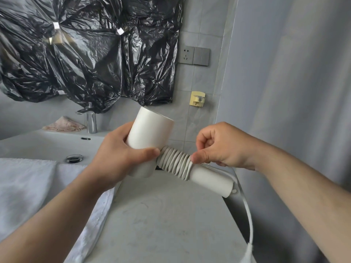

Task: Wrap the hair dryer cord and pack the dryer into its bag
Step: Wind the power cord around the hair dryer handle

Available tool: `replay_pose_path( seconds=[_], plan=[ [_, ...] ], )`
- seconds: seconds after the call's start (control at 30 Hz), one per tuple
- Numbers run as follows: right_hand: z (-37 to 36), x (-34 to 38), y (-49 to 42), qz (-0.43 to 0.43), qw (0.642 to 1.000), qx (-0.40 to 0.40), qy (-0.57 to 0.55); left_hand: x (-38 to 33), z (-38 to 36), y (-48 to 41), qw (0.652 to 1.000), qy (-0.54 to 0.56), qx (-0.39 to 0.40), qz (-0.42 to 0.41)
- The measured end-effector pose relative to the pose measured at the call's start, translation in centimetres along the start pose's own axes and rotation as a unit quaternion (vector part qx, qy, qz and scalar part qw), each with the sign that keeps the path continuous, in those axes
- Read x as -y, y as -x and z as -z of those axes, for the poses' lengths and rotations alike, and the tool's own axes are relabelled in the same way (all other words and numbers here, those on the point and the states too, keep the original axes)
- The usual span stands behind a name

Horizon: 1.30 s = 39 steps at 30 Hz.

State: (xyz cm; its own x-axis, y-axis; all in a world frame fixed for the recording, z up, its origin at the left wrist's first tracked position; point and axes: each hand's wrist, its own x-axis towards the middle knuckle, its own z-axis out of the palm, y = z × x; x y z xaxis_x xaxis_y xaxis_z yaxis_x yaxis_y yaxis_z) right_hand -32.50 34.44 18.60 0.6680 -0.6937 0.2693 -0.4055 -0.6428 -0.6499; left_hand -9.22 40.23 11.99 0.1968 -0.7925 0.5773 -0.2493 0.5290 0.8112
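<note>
White hair dryer (148, 137) held in mid-air at centre, barrel (154, 122) tilted up and far-left, handle (210, 180) pointing right and near. White cord (174, 161) wound in tight side-by-side coils round handle beside barrel; loose remainder trailing from handle end down the right.

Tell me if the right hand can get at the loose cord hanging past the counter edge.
Probably yes: the loose cord hangs free below the right hand with nothing between them. That hand pinches the wound coils, though, and would have to let go first.

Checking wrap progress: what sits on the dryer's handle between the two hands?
Head view: coils of white cord wrap the handle between left hand and right hand.
</note>
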Motion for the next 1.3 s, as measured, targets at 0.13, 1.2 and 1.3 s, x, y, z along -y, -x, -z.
replay_pose_path(
  seconds=[0.13, 1.2, 1.3],
  plan=[
    [-0.5, -1.3, 0.0, -0.01, 0.983, 0.043, -0.18, 0.7, -0.1, 0.1, 0.995, 0.091, 0.012, 0.028],
    [-8.0, -3.7, -1.3, -0.051, 0.885, -0.116, -0.447, 6.3, -4.1, 2.2, 0.927, 0.304, -0.145, 0.167],
    [-8.1, -3.7, -1.1, -0.063, 0.898, -0.059, -0.431, 7.6, -4.7, 2.9, 0.926, 0.295, -0.187, 0.141]
  ],
)
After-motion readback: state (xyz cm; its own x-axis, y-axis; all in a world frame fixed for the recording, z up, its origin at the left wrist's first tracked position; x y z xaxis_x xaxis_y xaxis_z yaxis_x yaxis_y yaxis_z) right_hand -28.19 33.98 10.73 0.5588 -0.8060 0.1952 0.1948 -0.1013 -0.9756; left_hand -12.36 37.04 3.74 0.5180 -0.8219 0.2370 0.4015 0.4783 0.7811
